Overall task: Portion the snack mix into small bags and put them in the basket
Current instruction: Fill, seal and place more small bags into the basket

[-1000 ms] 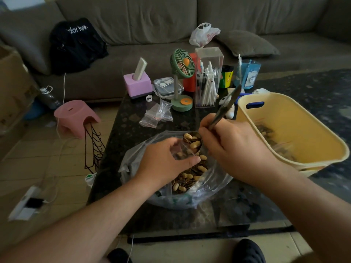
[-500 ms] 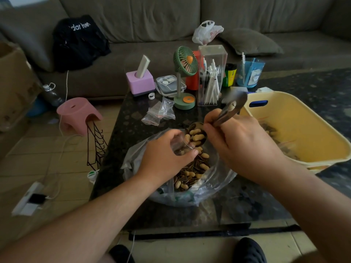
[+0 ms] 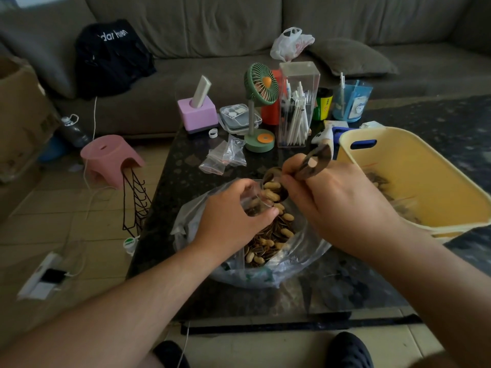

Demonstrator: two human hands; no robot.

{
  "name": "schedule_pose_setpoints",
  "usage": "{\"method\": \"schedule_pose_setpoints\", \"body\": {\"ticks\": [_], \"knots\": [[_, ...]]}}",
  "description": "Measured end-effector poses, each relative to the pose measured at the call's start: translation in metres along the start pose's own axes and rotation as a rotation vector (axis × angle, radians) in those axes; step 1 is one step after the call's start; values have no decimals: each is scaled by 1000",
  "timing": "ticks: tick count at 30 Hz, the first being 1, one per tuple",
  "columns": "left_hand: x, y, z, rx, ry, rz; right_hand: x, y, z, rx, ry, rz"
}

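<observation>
Worktop (image 3: 186,181): glossy dark speckled stone. Snack-mix bag (image 3: 300,253): clear crinkled plastic film. Basket (image 3: 430,187): matt yellow plastic. Scoop (image 3: 313,163): shiny metal. Sofa (image 3: 212,27): matt woven cloth.

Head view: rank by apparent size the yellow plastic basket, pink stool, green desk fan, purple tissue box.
1. Yellow plastic basket, clearly largest, though it is also nearest the camera.
2. Pink stool.
3. Green desk fan and purple tissue box: too alike to rank.
</observation>
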State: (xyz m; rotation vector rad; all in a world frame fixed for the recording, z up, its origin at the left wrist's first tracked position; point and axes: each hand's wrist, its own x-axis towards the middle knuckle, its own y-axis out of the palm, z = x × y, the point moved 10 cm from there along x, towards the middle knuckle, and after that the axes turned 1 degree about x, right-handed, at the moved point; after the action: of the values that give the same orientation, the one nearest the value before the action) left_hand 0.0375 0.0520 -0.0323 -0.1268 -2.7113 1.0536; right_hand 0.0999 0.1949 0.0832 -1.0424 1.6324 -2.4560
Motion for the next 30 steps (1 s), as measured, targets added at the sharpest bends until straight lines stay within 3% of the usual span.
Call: {"method": "schedule_pose_setpoints", "body": {"ticks": [21,27,30], "knots": [[0,-4,2,-23,-23,4,-2,-9,6,45,-74,-70],[3,-7,8,-112,-89,28,-4,-8,-31,78,141,-71],[6,-17,24,-415,-225,-16,-13,14,-52,117,277,48]]}}
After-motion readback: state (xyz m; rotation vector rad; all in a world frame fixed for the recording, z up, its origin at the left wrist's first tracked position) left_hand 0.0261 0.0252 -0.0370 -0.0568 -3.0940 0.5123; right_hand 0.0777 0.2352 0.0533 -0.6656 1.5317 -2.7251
